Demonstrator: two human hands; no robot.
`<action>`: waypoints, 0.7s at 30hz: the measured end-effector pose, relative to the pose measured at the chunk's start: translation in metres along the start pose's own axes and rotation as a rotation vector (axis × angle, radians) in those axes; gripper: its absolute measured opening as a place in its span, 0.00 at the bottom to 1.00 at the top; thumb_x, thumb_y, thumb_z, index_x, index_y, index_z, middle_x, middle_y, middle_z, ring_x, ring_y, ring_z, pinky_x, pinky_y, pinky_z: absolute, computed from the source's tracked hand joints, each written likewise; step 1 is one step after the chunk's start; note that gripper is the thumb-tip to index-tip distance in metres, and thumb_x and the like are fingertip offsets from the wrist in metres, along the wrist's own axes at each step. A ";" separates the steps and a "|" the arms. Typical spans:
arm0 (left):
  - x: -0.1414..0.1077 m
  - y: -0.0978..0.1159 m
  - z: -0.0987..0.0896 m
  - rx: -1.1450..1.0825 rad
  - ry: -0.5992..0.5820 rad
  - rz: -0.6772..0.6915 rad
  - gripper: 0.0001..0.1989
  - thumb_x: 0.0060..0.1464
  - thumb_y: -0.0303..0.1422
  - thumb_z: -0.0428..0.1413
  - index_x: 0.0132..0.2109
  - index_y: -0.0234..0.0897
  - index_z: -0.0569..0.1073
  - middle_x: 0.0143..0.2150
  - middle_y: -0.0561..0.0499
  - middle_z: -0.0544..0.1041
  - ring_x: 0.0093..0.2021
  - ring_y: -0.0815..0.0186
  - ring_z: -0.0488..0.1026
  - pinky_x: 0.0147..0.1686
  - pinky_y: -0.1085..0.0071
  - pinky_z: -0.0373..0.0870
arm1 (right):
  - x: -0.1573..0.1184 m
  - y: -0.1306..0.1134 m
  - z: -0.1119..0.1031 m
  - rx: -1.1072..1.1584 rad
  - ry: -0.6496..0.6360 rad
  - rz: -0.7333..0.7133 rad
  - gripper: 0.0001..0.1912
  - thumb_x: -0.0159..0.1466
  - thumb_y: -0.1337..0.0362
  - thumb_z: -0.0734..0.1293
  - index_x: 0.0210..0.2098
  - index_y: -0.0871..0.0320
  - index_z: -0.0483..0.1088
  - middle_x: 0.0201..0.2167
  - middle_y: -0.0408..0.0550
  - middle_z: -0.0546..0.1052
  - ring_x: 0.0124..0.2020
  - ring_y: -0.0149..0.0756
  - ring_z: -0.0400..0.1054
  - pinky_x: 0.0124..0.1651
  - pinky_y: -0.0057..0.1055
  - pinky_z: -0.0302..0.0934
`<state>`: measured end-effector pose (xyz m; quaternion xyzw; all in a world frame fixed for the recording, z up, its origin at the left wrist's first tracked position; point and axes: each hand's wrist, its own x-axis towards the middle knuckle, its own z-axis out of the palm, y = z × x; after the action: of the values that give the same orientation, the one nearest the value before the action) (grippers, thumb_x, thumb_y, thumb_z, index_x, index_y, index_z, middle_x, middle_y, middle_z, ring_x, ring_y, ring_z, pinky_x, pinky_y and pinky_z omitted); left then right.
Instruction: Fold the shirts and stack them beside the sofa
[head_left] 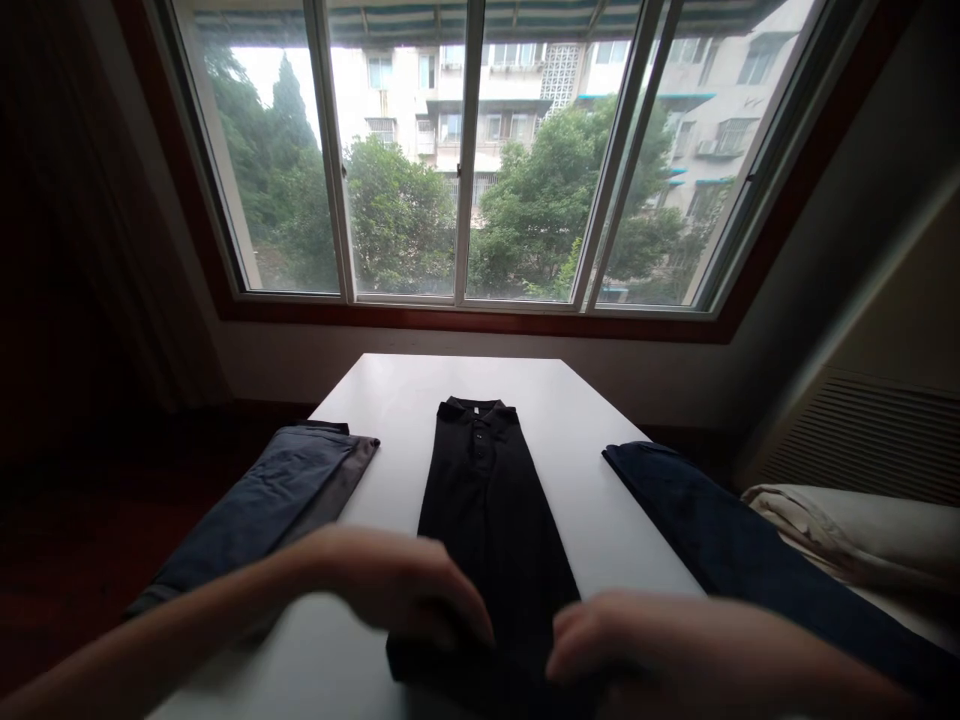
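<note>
A long black polo shirt point(480, 500) lies narrowly folded along the middle of the white table point(592, 460), its collar and buttons towards the window. At its near end, my left hand point(409, 585) bends down over the cloth with fingers curled in on it. On the other side of that end, my right hand point(611, 635) is closed on the cloth, thumb side inward. Both hands are somewhat blurred, and their fingertips are partly hidden. The shirt's lowest part runs into shadow between the hands.
Folded blue-grey and dark garments point(262, 500) lie along the table's left edge. A navy garment point(720, 530) hangs over the right edge, with a cream cloth bundle point(847, 520) beyond it. A wide window point(465, 200) stands behind the table.
</note>
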<state>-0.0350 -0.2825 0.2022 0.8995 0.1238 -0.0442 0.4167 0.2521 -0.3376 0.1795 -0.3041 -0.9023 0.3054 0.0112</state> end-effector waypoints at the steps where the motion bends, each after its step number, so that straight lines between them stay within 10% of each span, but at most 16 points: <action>1: 0.010 -0.008 -0.028 0.037 0.042 -0.005 0.19 0.56 0.21 0.55 0.53 0.39 0.76 0.47 0.54 0.80 0.44 0.65 0.77 0.44 0.77 0.71 | 0.014 0.018 -0.031 0.004 0.030 -0.002 0.18 0.60 0.58 0.68 0.48 0.57 0.76 0.39 0.43 0.78 0.35 0.29 0.73 0.37 0.20 0.66; 4: 0.043 -0.041 -0.112 0.305 0.320 -0.239 0.18 0.53 0.19 0.53 0.50 0.35 0.76 0.47 0.51 0.80 0.49 0.61 0.75 0.51 0.69 0.69 | 0.067 0.078 -0.121 -0.194 0.163 0.163 0.16 0.61 0.61 0.66 0.45 0.60 0.77 0.36 0.42 0.77 0.34 0.29 0.72 0.42 0.25 0.65; 6: 0.064 -0.062 -0.161 0.590 0.593 -0.354 0.22 0.55 0.18 0.49 0.57 0.30 0.70 0.56 0.42 0.74 0.57 0.56 0.70 0.58 0.59 0.63 | 0.101 0.111 -0.165 -0.414 0.484 0.339 0.18 0.61 0.67 0.64 0.50 0.64 0.73 0.44 0.50 0.76 0.45 0.38 0.70 0.54 0.39 0.61; 8: 0.081 -0.080 -0.193 0.779 0.907 -0.435 0.28 0.55 0.17 0.49 0.64 0.27 0.61 0.68 0.34 0.59 0.68 0.51 0.54 0.65 0.48 0.46 | 0.128 0.133 -0.187 -0.589 0.853 0.474 0.30 0.60 0.69 0.64 0.62 0.65 0.61 0.59 0.59 0.65 0.60 0.52 0.58 0.63 0.57 0.44; 10: 0.097 -0.099 -0.203 0.770 1.105 -0.506 0.30 0.57 0.19 0.50 0.66 0.27 0.56 0.71 0.33 0.50 0.71 0.50 0.45 0.66 0.45 0.38 | 0.147 0.149 -0.183 -0.610 0.949 0.534 0.38 0.61 0.67 0.65 0.68 0.64 0.51 0.65 0.62 0.56 0.66 0.56 0.47 0.65 0.62 0.32; 13: 0.122 -0.136 -0.171 0.614 1.187 -0.572 0.27 0.60 0.24 0.50 0.65 0.29 0.57 0.70 0.33 0.52 0.70 0.51 0.48 0.67 0.49 0.42 | 0.165 0.172 -0.135 -0.561 0.892 0.539 0.34 0.64 0.63 0.62 0.68 0.58 0.50 0.68 0.59 0.53 0.68 0.50 0.45 0.67 0.58 0.30; 21: 0.181 -0.243 -0.014 0.401 1.100 -0.871 0.24 0.62 0.34 0.46 0.63 0.30 0.65 0.69 0.36 0.58 0.70 0.53 0.51 0.67 0.50 0.42 | 0.199 0.238 0.019 -0.317 0.664 0.825 0.30 0.69 0.57 0.53 0.67 0.63 0.56 0.68 0.58 0.55 0.70 0.46 0.45 0.68 0.52 0.35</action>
<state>0.0764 -0.0871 -0.0010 0.7198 0.6514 0.2306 0.0659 0.2155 -0.0879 -0.0012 -0.7102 -0.6914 0.0327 0.1286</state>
